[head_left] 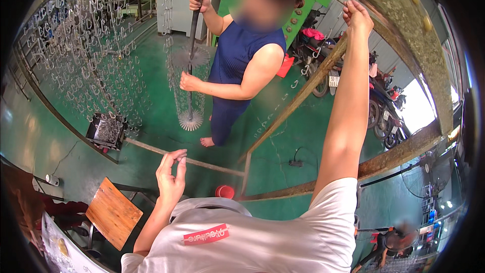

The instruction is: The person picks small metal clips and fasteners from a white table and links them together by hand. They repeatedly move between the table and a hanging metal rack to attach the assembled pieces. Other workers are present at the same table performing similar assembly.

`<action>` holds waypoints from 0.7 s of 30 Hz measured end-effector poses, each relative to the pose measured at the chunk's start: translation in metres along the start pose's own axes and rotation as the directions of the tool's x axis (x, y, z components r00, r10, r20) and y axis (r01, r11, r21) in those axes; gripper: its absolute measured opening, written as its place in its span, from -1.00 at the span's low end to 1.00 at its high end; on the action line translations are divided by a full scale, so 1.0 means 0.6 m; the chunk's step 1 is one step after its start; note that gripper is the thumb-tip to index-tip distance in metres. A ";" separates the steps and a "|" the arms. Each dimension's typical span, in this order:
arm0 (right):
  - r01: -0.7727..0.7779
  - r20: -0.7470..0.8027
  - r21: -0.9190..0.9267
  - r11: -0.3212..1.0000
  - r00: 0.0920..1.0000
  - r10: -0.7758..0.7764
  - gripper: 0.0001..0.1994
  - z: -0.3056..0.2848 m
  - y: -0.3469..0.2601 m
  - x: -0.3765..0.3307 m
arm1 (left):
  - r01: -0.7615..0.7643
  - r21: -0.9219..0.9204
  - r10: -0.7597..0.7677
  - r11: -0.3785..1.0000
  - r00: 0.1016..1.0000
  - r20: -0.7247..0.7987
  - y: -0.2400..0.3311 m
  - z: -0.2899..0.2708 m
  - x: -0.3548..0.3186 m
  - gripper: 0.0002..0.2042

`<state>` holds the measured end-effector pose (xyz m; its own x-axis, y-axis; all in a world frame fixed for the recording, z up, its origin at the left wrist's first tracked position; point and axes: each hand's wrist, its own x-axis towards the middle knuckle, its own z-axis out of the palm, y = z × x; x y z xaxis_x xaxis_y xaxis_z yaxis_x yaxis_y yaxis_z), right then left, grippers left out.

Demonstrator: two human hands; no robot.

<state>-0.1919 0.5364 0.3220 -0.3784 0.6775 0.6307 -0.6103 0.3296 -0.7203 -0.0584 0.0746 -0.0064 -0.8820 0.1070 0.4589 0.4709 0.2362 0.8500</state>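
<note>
My right arm is stretched up and forward, and my right hand (357,16) is closed in a pinch beside the overhead metal frame (394,30). A thin dark line, perhaps a wire, runs to its fingertips; its kind is too small to tell. Lower and to the left, in front of my chest, my left hand (171,178) hovers with fingers loosely bent and the thumb up near them. Nothing shows in it. Facing me, a person in dark blue grips a dark rod (194,28) with both hands; round bristle brushes (190,121) sit along it.
Chains of metal hooks (93,35) hang at the left, above a black crate (106,130) of small metal pieces. Sloping metal bars (298,101) cross ahead. A wooden stool (114,213), a red bucket (225,191) and parked motorbikes (384,108) stand around. Another person is at lower right.
</note>
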 end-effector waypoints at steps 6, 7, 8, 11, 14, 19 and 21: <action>-0.038 0.206 0.156 0.987 0.979 0.005 -0.83 -0.018 0.026 0.047 | 0.002 0.025 -0.001 1.000 1.000 -0.020 0.001 0.018 0.000 -0.84; -0.031 0.184 0.130 0.991 0.983 0.007 -0.83 -0.015 0.028 0.054 | 0.004 0.027 -0.004 1.000 1.000 -0.023 0.001 0.020 0.000 -0.84; -0.025 0.162 0.105 0.994 0.987 0.008 -0.84 -0.005 0.031 0.062 | 0.007 0.028 -0.006 1.000 1.000 -0.024 0.001 0.021 0.000 -0.84; -0.120 0.422 0.231 0.965 0.907 0.012 -0.83 -0.033 0.026 0.053 | 0.015 0.026 -0.014 1.000 1.000 -0.028 -0.001 0.025 0.000 -0.85; -0.104 0.416 0.192 0.976 0.909 0.015 -0.83 -0.025 0.025 0.046 | 0.019 0.027 -0.018 0.999 1.000 -0.026 -0.003 0.026 0.000 -0.85; -0.088 0.202 0.034 0.996 0.976 0.079 -0.83 0.000 0.024 0.047 | 0.030 0.035 -0.030 0.999 0.999 -0.012 -0.009 0.023 0.001 -0.85; -0.105 0.315 0.072 0.992 0.946 0.077 -0.82 -0.030 0.022 0.035 | 0.030 0.039 -0.030 0.999 1.000 0.001 -0.007 0.019 -0.007 -0.86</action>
<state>-0.1954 0.5669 0.3206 -0.6243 0.4589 0.6321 -0.6157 0.2089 -0.7598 -0.0571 0.0843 -0.0150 -0.8960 0.1004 0.4326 0.4428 0.2767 0.8529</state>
